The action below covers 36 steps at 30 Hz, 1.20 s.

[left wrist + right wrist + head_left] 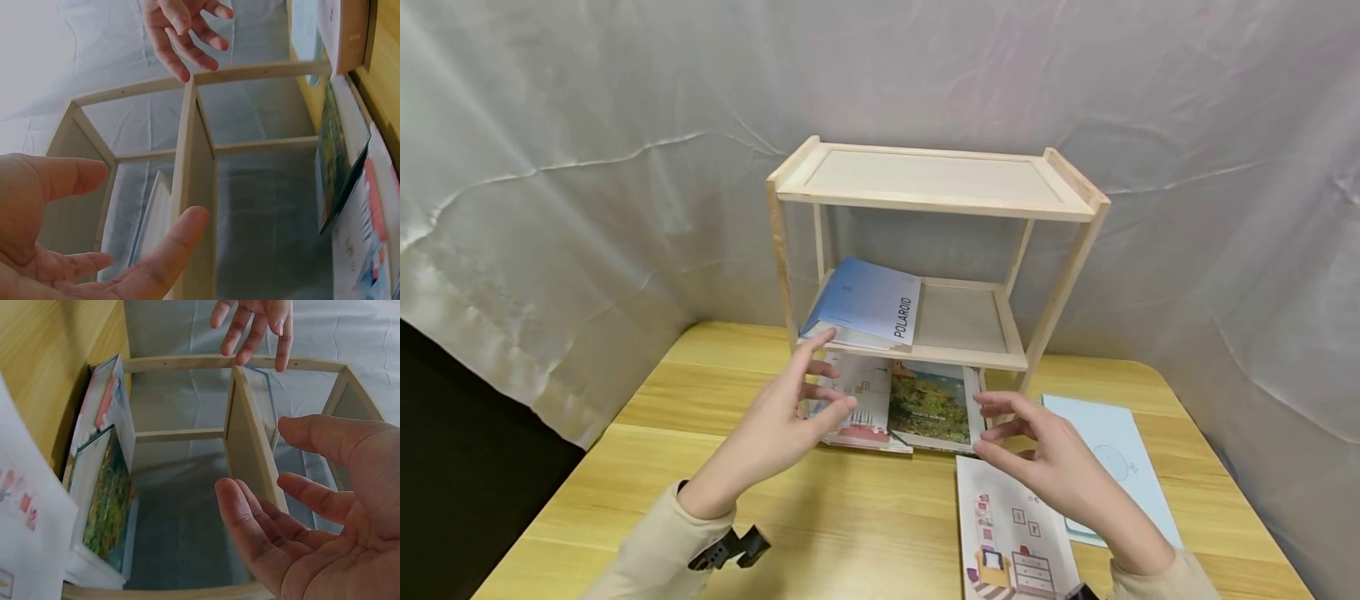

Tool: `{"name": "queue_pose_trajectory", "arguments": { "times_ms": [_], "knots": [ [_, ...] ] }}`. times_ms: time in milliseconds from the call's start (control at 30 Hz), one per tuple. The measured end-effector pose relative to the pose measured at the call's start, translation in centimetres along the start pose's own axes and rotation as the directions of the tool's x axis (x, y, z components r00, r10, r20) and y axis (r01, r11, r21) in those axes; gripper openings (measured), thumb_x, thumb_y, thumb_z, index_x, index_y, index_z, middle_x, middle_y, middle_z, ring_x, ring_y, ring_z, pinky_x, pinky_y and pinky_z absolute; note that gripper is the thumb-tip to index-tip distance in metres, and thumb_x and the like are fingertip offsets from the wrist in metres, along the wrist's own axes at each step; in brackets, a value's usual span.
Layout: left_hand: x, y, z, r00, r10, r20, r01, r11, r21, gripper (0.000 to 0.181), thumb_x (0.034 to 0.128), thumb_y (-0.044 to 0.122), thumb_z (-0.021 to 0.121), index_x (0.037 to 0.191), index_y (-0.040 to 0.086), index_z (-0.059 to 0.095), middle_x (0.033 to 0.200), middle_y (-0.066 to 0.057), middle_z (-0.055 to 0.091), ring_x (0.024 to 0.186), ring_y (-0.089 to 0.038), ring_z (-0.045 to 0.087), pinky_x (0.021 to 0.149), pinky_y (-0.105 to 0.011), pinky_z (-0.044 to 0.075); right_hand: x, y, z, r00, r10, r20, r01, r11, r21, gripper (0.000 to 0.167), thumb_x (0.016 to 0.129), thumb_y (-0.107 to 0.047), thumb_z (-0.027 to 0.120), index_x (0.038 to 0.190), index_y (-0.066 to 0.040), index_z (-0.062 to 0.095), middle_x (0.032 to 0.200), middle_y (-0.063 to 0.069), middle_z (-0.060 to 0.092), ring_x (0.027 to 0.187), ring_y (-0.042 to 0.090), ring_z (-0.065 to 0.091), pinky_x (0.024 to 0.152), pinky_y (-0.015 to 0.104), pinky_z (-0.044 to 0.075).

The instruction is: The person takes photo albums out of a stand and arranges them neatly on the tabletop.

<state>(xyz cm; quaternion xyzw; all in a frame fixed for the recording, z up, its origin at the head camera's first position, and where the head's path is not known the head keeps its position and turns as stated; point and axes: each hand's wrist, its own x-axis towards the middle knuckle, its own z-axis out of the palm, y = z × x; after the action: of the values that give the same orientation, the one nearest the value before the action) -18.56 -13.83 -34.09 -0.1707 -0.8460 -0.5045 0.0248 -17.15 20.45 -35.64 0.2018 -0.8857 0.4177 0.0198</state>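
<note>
Loosely bent, the left hand (788,410) and right hand (1051,454) hover before the wooden shelf (936,177), each grip spread.

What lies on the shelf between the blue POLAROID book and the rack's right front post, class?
Nothing: the head view shows only bare shelf between the POLAROID book and the right front post.

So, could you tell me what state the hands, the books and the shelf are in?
Left hand: fingers parted, holding nothing.
Right hand: fingers bent, holding nothing.
Wooden shelf: upright on the table.
POLAROID book: on the lower board, cover up.
Photo album: lying beneath that board, cover up.
White-and-pink book: lying beside the album.
White room-picture book: cover up.
Light blue book: lying flat, partly hidden.
</note>
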Motion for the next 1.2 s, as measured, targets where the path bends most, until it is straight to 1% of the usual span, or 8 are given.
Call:
{"name": "queue_pose_trajectory", "arguments": {
  "times_ms": [133, 333, 500, 767, 867, 1033, 1133, 1200],
  "knots": [
    [0.1, 0.4, -0.7, 0.999, 0.012, -0.043, -0.008, 0.997, 0.076, 0.087, 0.0999, 0.027, 0.079, 0.170, 0.029, 0.027, 0.146, -0.012, 0.060, 0.115, -0.024, 0.075, 0.070, -0.032, 0.058, 0.6, -0.6, 0.1, 1.000, 0.001, 0.009, -0.001, 1.000, 0.016, 0.048, 0.103, -0.029, 0.076, 0.147, -0.025, 0.059, 0.140, 0.008, 0.068, 0.107, 0.013, 0.074, 0.082, 0.028, 0.064],
    [0.4, 0.9, -1.5, 0.996, 0.034, -0.077, -0.024, 0.992, 0.122, 0.088, 0.0994, 0.028, 0.080, 0.170, 0.028, 0.028, 0.150, -0.012, 0.055, 0.114, -0.022, 0.076, 0.068, -0.032, 0.055, 1.7, -1.0, 0.4, 1.000, -0.022, 0.009, 0.022, 0.999, 0.031, 0.052, 0.103, -0.028, 0.076, 0.151, -0.026, 0.057, 0.140, 0.009, 0.067, 0.110, 0.020, 0.074, 0.076, 0.030, 0.064],
    [0.8, 0.9, -2.0, 0.993, 0.070, -0.094, -0.055, 0.987, 0.149, 0.086, 0.0998, 0.028, 0.079, 0.170, 0.025, 0.029, 0.153, -0.015, 0.053, 0.113, -0.022, 0.076, 0.074, -0.034, 0.057, 2.8, -1.4, 0.5, 1.000, -0.023, 0.020, 0.021, 0.998, 0.064, 0.054, 0.103, -0.025, 0.076, 0.153, -0.026, 0.056, 0.141, 0.010, 0.066, 0.112, 0.022, 0.074, 0.074, 0.031, 0.062],
    [1.7, 0.8, -2.4, 0.989, 0.090, -0.117, -0.066, 0.978, 0.196, 0.085, 0.1002, 0.026, 0.078, 0.169, 0.021, 0.029, 0.151, -0.017, 0.054, 0.111, -0.025, 0.076, 0.085, -0.043, 0.060, 4.4, -2.0, 0.6, 0.999, -0.038, 0.031, 0.034, 0.993, 0.116, 0.057, 0.103, -0.021, 0.074, 0.156, -0.019, 0.053, 0.148, 0.014, 0.061, 0.117, 0.029, 0.073, 0.080, 0.030, 0.065],
    [1.9, 0.8, -2.6, 0.988, 0.088, -0.128, -0.058, 0.973, 0.223, 0.083, 0.1006, 0.027, 0.078, 0.169, 0.022, 0.030, 0.152, -0.017, 0.054, 0.111, -0.025, 0.076, 0.086, -0.044, 0.059, 5.0, -2.2, 0.6, 0.998, -0.042, 0.036, 0.036, 0.987, 0.157, 0.057, 0.103, -0.019, 0.074, 0.156, -0.016, 0.052, 0.149, 0.017, 0.059, 0.117, 0.032, 0.073, 0.081, 0.030, 0.066],
    [2.2, 1.0, -2.7, 0.985, 0.106, -0.136, -0.068, 0.963, 0.261, 0.083, 0.1008, 0.028, 0.078, 0.169, 0.020, 0.031, 0.157, -0.019, 0.052, 0.111, -0.025, 0.076, 0.087, -0.045, 0.058, 5.7, -2.6, 0.7, 0.997, -0.064, 0.045, 0.054, 0.979, 0.197, 0.057, 0.104, -0.017, 0.073, 0.156, -0.010, 0.051, 0.149, 0.022, 0.058, 0.117, 0.034, 0.073, 0.081, 0.030, 0.067],
    [2.4, 1.0, -2.7, 0.985, 0.111, -0.129, -0.074, 0.961, 0.266, 0.084, 0.1006, 0.027, 0.078, 0.169, 0.019, 0.030, 0.160, -0.021, 0.050, 0.113, -0.027, 0.076, 0.092, -0.050, 0.060, 6.2, -3.0, 0.6, 0.997, -0.062, 0.046, 0.051, 0.980, 0.194, 0.057, 0.104, -0.019, 0.073, 0.156, -0.012, 0.051, 0.151, 0.019, 0.057, 0.119, 0.034, 0.072, 0.082, 0.030, 0.067],
    [2.7, 1.1, -2.7, 0.986, 0.113, -0.123, -0.077, 0.961, 0.264, 0.085, 0.1002, 0.027, 0.078, 0.169, 0.019, 0.030, 0.160, -0.022, 0.050, 0.113, -0.027, 0.076, 0.093, -0.051, 0.061, 6.6, -3.2, 0.7, 0.997, -0.059, 0.047, 0.048, 0.979, 0.196, 0.059, 0.104, -0.020, 0.074, 0.157, -0.013, 0.050, 0.153, 0.018, 0.055, 0.121, 0.034, 0.072, 0.083, 0.030, 0.066]
  ]
}}
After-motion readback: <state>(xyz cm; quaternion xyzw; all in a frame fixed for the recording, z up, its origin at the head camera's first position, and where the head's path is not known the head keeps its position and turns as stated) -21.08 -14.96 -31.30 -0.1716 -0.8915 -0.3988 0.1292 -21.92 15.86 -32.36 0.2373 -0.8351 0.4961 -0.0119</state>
